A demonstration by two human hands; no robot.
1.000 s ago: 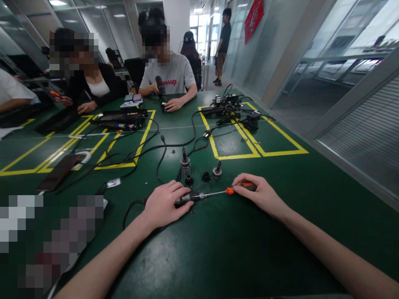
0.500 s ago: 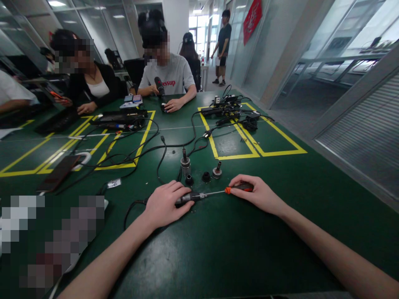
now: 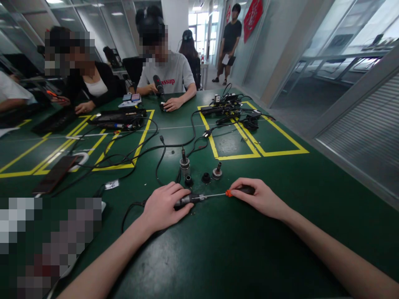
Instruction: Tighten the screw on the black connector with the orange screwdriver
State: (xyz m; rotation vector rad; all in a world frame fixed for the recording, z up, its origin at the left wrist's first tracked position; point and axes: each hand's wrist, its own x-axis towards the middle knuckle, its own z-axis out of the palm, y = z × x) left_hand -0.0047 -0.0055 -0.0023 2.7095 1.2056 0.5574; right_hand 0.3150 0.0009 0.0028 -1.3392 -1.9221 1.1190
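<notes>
Screwdriver (image 3: 229, 193): over the table (image 3: 233, 249), tip at the nose of the tool (image 3: 196, 198); gripped in my right hand (image 3: 261, 197). Likely light, stiff; best taken by the handle. Tool: under my left hand (image 3: 166, 206), curled over it; presumably heavier, hard, smooth.

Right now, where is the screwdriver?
In the head view, right of centre: the screwdriver is in the right hand, its shaft pointing toward the dark tool under the left hand.

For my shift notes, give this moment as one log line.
left hand: gripping tool; right hand: holding screwdriver; shaft: at tool's front end; beyond: small parts
</notes>
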